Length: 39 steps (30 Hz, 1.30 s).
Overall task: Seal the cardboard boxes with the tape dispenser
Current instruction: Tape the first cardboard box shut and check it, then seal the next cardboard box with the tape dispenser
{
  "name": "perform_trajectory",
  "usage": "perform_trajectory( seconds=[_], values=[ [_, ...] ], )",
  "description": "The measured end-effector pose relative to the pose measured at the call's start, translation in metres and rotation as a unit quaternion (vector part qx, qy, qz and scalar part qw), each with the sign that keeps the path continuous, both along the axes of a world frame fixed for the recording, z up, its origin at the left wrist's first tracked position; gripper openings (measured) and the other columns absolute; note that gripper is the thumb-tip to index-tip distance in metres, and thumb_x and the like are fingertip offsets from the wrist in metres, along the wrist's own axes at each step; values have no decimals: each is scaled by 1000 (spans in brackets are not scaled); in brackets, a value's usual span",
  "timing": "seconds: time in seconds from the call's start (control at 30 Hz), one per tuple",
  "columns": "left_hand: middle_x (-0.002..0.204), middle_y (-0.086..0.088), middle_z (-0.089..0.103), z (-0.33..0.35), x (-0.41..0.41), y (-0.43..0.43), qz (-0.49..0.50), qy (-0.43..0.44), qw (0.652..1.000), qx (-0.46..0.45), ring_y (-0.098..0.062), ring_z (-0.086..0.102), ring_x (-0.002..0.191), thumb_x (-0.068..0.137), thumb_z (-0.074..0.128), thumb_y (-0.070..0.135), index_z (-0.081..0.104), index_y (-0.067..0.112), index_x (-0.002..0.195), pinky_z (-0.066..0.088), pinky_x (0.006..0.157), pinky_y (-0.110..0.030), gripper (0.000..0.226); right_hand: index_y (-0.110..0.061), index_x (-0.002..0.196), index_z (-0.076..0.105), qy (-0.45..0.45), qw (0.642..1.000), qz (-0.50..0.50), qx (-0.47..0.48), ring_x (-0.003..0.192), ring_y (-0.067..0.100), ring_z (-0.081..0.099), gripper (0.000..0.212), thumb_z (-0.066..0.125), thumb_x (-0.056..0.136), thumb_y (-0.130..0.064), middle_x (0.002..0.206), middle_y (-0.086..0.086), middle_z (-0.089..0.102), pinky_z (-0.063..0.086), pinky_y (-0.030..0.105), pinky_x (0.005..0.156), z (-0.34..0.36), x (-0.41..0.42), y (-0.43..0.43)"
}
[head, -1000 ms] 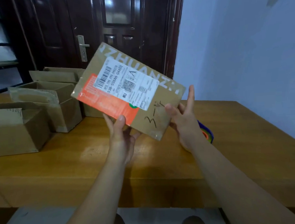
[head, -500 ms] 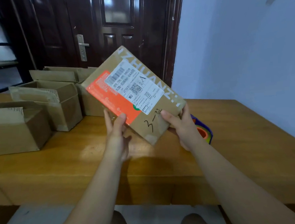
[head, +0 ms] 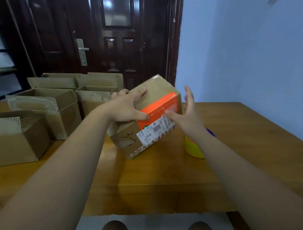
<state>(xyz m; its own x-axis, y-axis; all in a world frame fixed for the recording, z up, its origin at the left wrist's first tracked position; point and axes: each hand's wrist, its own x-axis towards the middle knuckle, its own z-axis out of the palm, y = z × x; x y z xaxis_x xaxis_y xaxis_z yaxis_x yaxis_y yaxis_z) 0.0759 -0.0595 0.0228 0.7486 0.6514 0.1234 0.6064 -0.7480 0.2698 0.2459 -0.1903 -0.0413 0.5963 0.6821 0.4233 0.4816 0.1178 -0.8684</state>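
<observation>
Brown cardboard box (head: 129,136) w/ orange patch & white label is tilting at centre of wooden worktop (head: 150,175); lower edge is blurring, can't tell if resting. Long axis is running near-left to far-right, label facing cam. Left hand (head: 122,107) is clamping its top, fingers (head: 141,94) spread. Right hand (head: 187,116) is hovering beside it, fingers straight & apart. Yellow-and-blue tape dispenser (head: 192,147) is mostly hiding behind right forearm.
</observation>
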Motion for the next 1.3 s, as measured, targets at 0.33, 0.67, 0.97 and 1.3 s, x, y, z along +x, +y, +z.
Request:
perform_trajectory(
  seconds=[0.33, 0.67, 0.97, 1.3],
  values=[
    [138, 5, 49, -17, 40, 23, -106, 83, 972, 190, -20, 45, 125, 85, 55, 55, 40, 40, 138, 27, 109, -53, 56, -39, 139, 42, -279, 940, -56, -191, 143, 23, 16, 65, 72, 81, -38, 158, -4, 13, 26, 50, 114, -2, 30, 20],
    [143, -3, 41, -83, 80, 67, 52, -153, 969, 189, -25, 31, 130, 91, 54, 5, 40, 19, 141, 44, 93, -40, 54, -26, 130, 50, -344, 907, -175, -171, 112, 24, 51, 35, 52, 95, -23, 133, 1, 48, 39, 33, 74, -16, 78, 73],
    [143, -4, 43, -84, 150, 117, 66, -186, 963, 186, -25, 32, 132, 91, 54, 4, 44, 19, 139, 46, 88, -41, 51, -19, 131, 48, -337, 905, -197, -172, 116, 25, 49, 35, 48, 96, -17, 136, 6, 46, 44, 37, 82, -18, 129, 123],
    [145, -5, 40, -87, 183, 153, 85, -189, 962, 176, -24, 27, 137, 88, 64, 22, 41, 18, 140, 40, 102, -46, 57, -19, 137, 38, -329, 909, -170, -189, 123, 25, 44, 43, 45, 96, -16, 147, 7, 34, 49, 46, 91, -19, 155, 164]
  ],
)
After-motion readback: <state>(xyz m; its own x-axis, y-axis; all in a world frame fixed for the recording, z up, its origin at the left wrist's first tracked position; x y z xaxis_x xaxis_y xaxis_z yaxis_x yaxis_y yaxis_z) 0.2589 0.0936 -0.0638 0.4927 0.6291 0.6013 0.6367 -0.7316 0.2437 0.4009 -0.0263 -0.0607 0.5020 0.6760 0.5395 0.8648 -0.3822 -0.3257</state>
